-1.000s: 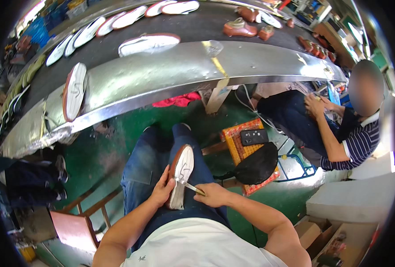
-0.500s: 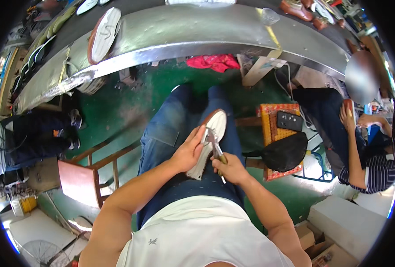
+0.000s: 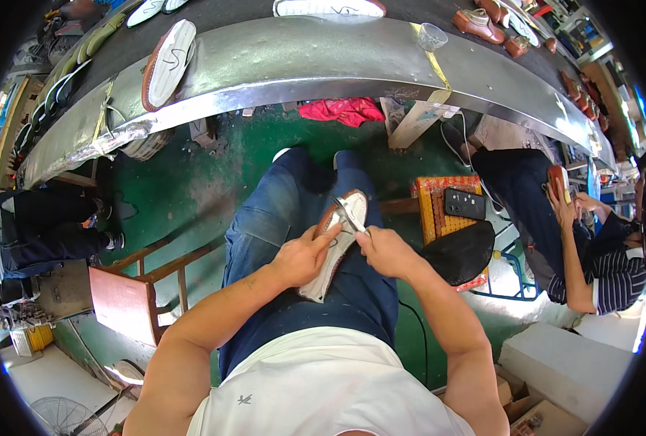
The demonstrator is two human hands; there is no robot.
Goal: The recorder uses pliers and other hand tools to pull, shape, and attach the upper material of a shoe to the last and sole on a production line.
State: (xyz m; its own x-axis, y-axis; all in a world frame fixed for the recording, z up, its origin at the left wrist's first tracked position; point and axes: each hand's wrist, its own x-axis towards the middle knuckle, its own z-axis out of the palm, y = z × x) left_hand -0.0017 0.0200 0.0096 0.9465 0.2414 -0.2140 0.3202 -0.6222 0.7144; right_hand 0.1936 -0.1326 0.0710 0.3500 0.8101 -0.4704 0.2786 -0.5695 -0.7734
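Across my lap lies a shoe [image 3: 328, 275], its pale underside facing up and a brown edge showing around the toe. My left hand [image 3: 302, 256] is closed around its left side, with the thumb and fingers near the middle of the shoe. In my right hand [image 3: 388, 251] is a metal pair of pincers [image 3: 348, 214], whose head reaches over the toe half at the left edge. Whether the jaws grip the shoe's material is too small to tell. The pincers' handles are mostly covered by my right fist.
A metal-edged bench [image 3: 301, 51] curves ahead, with a white-soled shoe [image 3: 169, 65] on its left and brown shoes [image 3: 479, 25] far right. At my right, a stool [image 3: 433, 211] carries a phone [image 3: 464, 204] and a black bag [image 3: 459, 253]. A co-worker [image 3: 584, 240] sits beyond; a wooden chair [image 3: 124, 304] stands left.
My right hand has risen a little and turned, swinging the pincers from upright beside the shoe to slanting over its toe half. My left hand still holds the shoe, which sits slightly lower.
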